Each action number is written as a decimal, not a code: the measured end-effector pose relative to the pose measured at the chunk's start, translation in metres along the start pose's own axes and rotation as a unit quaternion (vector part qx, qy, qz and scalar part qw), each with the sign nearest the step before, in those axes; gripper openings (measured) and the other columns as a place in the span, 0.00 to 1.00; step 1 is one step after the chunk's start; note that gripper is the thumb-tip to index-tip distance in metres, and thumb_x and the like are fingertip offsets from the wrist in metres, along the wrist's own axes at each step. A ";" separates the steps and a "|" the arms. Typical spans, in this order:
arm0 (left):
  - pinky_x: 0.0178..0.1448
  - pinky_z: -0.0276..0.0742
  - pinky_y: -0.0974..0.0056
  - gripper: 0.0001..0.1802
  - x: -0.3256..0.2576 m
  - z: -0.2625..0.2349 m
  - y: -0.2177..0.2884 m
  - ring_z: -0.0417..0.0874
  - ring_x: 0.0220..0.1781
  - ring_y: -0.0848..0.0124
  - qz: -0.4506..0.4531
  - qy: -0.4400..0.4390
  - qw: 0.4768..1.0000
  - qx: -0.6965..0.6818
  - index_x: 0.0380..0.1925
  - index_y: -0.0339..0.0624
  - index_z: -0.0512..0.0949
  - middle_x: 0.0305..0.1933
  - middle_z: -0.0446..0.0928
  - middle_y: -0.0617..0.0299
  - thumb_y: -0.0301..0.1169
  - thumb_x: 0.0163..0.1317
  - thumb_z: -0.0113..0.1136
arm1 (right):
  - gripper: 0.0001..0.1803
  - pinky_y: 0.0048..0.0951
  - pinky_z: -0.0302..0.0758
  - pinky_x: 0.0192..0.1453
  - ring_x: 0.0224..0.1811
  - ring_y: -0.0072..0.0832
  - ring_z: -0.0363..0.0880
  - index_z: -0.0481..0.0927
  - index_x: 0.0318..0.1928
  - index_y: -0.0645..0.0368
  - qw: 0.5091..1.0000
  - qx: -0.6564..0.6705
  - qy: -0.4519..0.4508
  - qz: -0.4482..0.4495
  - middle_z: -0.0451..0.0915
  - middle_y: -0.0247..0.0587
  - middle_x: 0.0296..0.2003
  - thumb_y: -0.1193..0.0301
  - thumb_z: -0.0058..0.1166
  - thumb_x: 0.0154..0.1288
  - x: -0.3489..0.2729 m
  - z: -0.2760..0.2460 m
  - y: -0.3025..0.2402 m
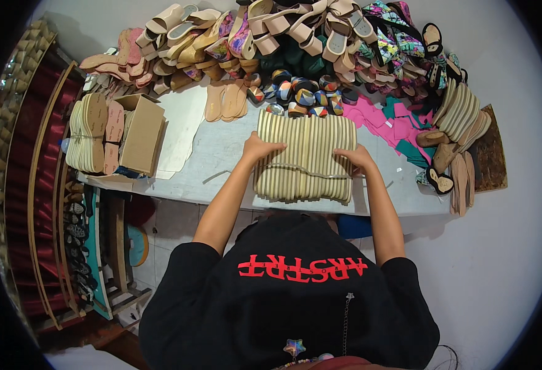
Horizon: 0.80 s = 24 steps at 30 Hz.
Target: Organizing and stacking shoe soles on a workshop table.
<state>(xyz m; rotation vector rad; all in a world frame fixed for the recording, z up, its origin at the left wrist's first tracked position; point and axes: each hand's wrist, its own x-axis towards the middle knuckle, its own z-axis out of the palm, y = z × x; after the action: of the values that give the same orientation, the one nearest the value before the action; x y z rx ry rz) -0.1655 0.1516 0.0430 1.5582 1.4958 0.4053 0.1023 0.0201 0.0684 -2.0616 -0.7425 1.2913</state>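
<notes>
A wide bundle of cream-coloured shoe insoles [305, 148] stands on edge, packed side by side, near the front of the table. A thin strap [295, 168] runs across its middle. My left hand [262, 147] grips the bundle's left end, thumb laid over the top edges. At the right end my right hand [356, 158] presses in the same way, its thumb on top and its other fingers partly hidden behind the side. The bundle rests on the pale grey table [215, 145] between both hands.
Heaped sandals and heels [308, 31] line the table's back. Patterned shoe pieces [308, 95] lie just beyond the bundle. A cardboard box [142, 139] and tied insoles [87, 139] stand left. Pink fabric scraps [385, 123] and another insole stack [462, 114] are at right.
</notes>
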 end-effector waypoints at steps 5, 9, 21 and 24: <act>0.46 0.75 0.63 0.49 -0.012 -0.011 0.009 0.80 0.42 0.57 0.026 0.026 0.999 -0.015 0.44 0.27 0.66 0.41 0.76 0.44 0.49 0.24 0.74 | 0.32 0.42 0.75 0.41 0.40 0.34 0.78 0.72 0.48 0.61 0.995 -0.013 0.048 -0.088 0.78 0.44 0.39 0.62 0.67 0.39 0.003 0.001 0.001; 0.48 0.73 0.61 0.44 -0.020 -0.024 0.030 0.79 0.42 0.57 0.100 0.080 0.991 -0.024 0.42 0.33 0.67 0.40 0.77 0.46 0.48 0.25 0.74 | 0.36 0.31 0.74 0.44 0.40 0.33 0.79 0.73 0.47 0.62 0.975 -0.006 0.117 -0.188 0.79 0.47 0.41 0.60 0.68 0.34 0.015 0.002 0.003; 0.50 0.71 0.59 0.48 -0.016 -0.041 0.062 0.77 0.46 0.57 0.278 0.181 0.940 -0.076 0.50 0.35 0.63 0.44 0.74 0.47 0.45 0.27 0.75 | 0.41 0.34 0.70 0.51 0.47 0.37 0.75 0.66 0.53 0.62 0.900 0.044 0.258 -0.348 0.75 0.49 0.45 0.64 0.69 0.35 -0.005 0.001 -0.036; 0.50 0.71 0.58 0.49 -0.017 -0.045 0.078 0.76 0.46 0.57 0.312 0.203 0.925 -0.080 0.51 0.37 0.63 0.44 0.74 0.48 0.46 0.27 0.75 | 0.40 0.33 0.70 0.50 0.46 0.36 0.75 0.66 0.52 0.62 0.874 0.102 0.254 -0.402 0.76 0.48 0.44 0.64 0.69 0.36 0.007 -0.004 -0.040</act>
<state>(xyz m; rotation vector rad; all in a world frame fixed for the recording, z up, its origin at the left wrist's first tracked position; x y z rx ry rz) -0.1557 0.1645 0.1330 1.8704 1.1764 1.2511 0.1028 0.0514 0.0952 -1.5230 -0.9982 0.3175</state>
